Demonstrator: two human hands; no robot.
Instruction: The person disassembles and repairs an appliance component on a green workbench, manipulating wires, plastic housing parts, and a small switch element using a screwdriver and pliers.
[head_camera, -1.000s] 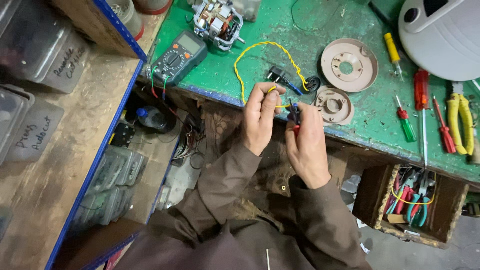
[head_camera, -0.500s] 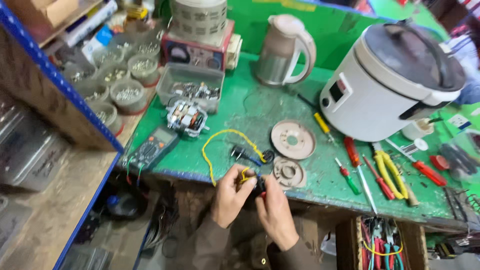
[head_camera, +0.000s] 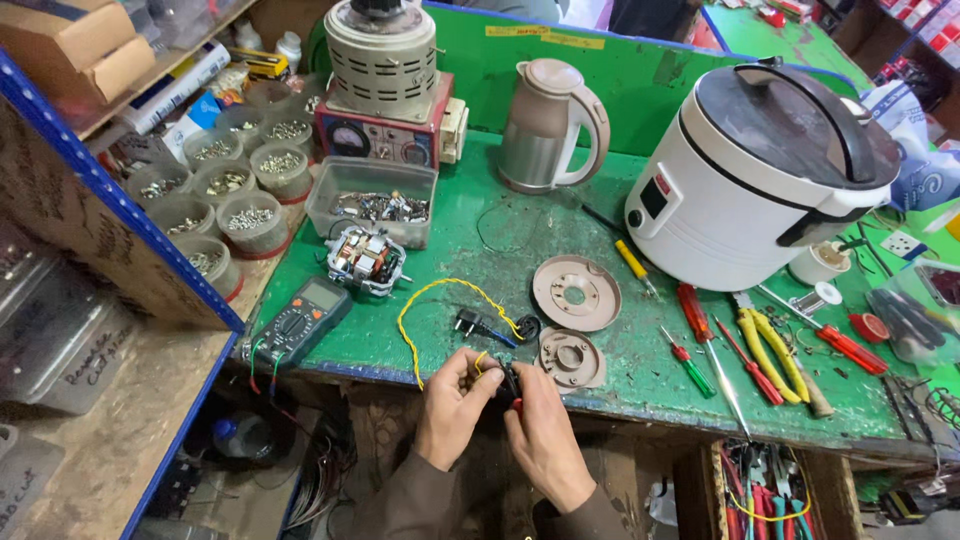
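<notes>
My left hand (head_camera: 452, 405) and my right hand (head_camera: 545, 432) meet at the front edge of the green workbench (head_camera: 470, 245). Together they pinch a small black part (head_camera: 507, 383) with a red bit under it. A twisted yellow wire (head_camera: 432, 300) runs from that part in a loop across the bench. A small black plug (head_camera: 470, 322) lies just beyond my fingers. Two round beige base plates (head_camera: 575, 292) (head_camera: 570, 357) lie to the right of the hands.
A multimeter (head_camera: 298, 322) and a small motor (head_camera: 363, 258) sit at left, tubs of screws (head_camera: 250, 222) behind them. A kettle (head_camera: 545, 125), a white rice cooker (head_camera: 760, 175) and a voltage regulator (head_camera: 385, 90) stand at the back. Screwdrivers (head_camera: 690, 345) and yellow-handled pliers (head_camera: 770, 352) lie at right.
The view has tilted up and back, bringing the back of the bench into sight. My hands stay together on the small part at the bench edge.
</notes>
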